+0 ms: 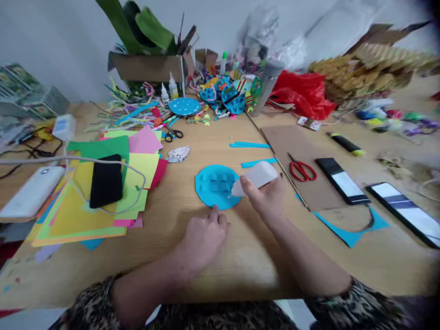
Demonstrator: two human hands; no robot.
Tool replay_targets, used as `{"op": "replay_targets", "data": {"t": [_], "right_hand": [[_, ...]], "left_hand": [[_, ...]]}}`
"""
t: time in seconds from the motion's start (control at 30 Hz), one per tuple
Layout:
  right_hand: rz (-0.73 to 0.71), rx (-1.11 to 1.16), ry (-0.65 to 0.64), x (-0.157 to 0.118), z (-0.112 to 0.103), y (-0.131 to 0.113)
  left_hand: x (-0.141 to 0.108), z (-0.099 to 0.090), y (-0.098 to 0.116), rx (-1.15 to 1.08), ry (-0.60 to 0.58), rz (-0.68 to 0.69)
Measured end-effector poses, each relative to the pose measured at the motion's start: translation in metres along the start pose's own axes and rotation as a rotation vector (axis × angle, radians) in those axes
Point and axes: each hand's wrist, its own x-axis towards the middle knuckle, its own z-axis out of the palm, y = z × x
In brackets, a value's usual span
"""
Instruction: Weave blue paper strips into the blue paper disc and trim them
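Note:
A blue paper disc (213, 176) lies on the wooden table, with folded blue strips standing in rows on it. My right hand (266, 196) is wrapped round a white squeeze bottle (261, 173), tilted so that its nozzle points down at the disc's right part. At the disc's lower edge rests a fingertip of my left hand (206, 236); its other fingers are curled, with nothing visible in them. Loose blue strips (250, 145) lie beyond the disc.
Coloured paper sheets (103, 183) with a black phone (106, 181) are at left. Red-handled scissors (302, 171) lie on brown cardboard (292, 137) at right, near two phones. Black scissors (173, 134), a blue oval (184, 106), a steel bottle (268, 87) and crafts stand farther back.

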Motion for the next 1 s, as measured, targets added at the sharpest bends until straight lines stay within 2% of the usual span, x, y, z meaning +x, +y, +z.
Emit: {"op": "replay_targets", "data": {"t": [0.2, 0.4, 0.6, 1.0], "right_hand": [[0.047, 0.01, -0.007, -0.01, 0.011, 0.003], [0.01, -0.042, -0.001, -0.014, 0.011, 0.015], [-0.008, -0.133, 0.011, -0.012, 0.011, 0.011], [-0.002, -0.13, -0.001, -0.012, 0.012, 0.012]], "left_hand": [[0.0, -0.004, -0.001, -0.037, 0.009, 0.083], [0.001, -0.002, -0.002, -0.034, 0.008, 0.074], [0.0, -0.001, -0.001, -0.008, -0.003, 0.074], [-0.001, -0.002, -0.001, -0.017, -0.035, 0.083]]}}
